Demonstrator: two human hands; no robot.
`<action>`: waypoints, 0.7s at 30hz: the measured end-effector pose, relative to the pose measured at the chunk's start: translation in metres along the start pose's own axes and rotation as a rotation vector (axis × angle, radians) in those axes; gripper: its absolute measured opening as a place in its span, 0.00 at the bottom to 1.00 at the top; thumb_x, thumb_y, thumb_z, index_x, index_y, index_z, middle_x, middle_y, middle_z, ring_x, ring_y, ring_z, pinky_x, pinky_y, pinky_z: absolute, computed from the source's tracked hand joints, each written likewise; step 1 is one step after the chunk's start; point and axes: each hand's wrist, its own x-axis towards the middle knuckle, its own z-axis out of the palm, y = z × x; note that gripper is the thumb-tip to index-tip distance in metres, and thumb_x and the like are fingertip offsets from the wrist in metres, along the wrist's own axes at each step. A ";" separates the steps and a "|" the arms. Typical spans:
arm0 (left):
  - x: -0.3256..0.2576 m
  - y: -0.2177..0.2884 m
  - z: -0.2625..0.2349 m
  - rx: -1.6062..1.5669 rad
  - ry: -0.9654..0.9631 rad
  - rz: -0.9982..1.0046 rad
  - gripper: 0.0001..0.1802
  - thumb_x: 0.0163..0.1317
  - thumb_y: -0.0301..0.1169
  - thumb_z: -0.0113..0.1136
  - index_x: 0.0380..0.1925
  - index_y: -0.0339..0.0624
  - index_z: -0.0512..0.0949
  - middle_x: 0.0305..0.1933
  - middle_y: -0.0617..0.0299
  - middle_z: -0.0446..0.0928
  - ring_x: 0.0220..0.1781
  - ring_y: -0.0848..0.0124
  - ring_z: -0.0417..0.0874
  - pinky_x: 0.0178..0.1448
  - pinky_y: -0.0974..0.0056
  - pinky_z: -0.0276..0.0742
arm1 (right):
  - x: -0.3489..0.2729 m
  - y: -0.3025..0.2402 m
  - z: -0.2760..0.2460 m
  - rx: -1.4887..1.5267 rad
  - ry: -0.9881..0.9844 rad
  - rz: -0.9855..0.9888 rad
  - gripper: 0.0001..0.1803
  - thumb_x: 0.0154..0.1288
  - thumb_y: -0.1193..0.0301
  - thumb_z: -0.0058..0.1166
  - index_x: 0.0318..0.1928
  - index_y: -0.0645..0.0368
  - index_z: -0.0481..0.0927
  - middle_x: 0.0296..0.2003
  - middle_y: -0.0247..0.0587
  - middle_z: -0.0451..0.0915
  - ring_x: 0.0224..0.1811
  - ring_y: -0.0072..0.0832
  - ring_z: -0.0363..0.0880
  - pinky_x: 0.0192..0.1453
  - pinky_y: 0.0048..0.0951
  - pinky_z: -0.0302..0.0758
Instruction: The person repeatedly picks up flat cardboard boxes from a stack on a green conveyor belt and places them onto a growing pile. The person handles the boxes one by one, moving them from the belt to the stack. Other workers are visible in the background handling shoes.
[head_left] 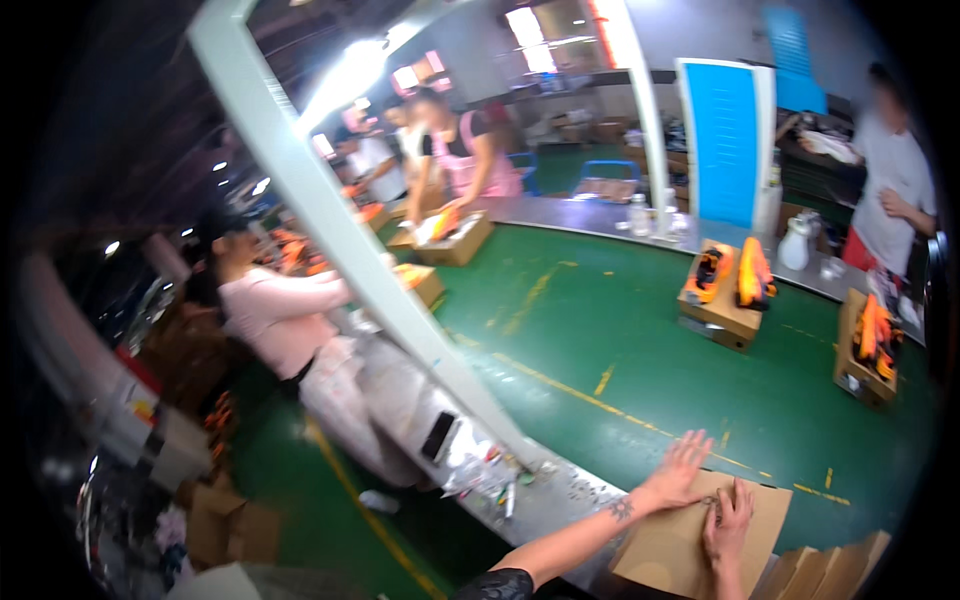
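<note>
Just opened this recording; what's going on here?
A person has both bare hands on a brown cardboard box that looks closed: the left hand lies with fingers spread near its far edge, and the right hand rests on its top. Across the green surface, orange-and-black items sit in or on two other boxes. Farther off, a co-worker in a pink apron reaches over another box.

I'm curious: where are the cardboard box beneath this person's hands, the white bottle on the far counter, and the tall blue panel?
Cardboard box (668, 547): head view, on its top face.
White bottle (794, 248): head view, on its body.
Blue panel (721, 150): head view, mid-surface.
</note>
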 end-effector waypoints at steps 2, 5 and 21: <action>0.025 -0.017 0.007 -0.062 -0.234 -0.065 0.50 0.55 0.62 0.62 0.68 0.38 0.65 0.69 0.41 0.65 0.72 0.46 0.65 0.72 0.49 0.63 | -0.030 -0.023 -0.025 0.233 0.130 0.329 0.19 0.61 0.78 0.53 0.54 0.66 0.75 0.63 0.61 0.68 0.67 0.58 0.64 0.73 0.48 0.60; 0.045 -0.021 0.005 -0.111 -0.636 -0.227 0.48 0.49 0.69 0.62 0.55 0.37 0.77 0.56 0.43 0.78 0.59 0.52 0.79 0.60 0.52 0.76 | -0.100 -0.075 -0.067 0.059 0.233 0.762 0.28 0.73 0.61 0.53 0.67 0.61 0.68 0.66 0.50 0.69 0.68 0.43 0.67 0.73 0.43 0.62; -0.072 0.000 -0.006 -1.720 -0.693 -0.919 0.33 0.66 0.51 0.48 0.61 0.36 0.70 0.57 0.45 0.77 0.54 0.53 0.82 0.58 0.48 0.80 | -0.145 -0.146 -0.152 0.523 0.364 0.893 0.37 0.66 0.56 0.58 0.68 0.66 0.66 0.67 0.55 0.67 0.71 0.44 0.63 0.74 0.37 0.59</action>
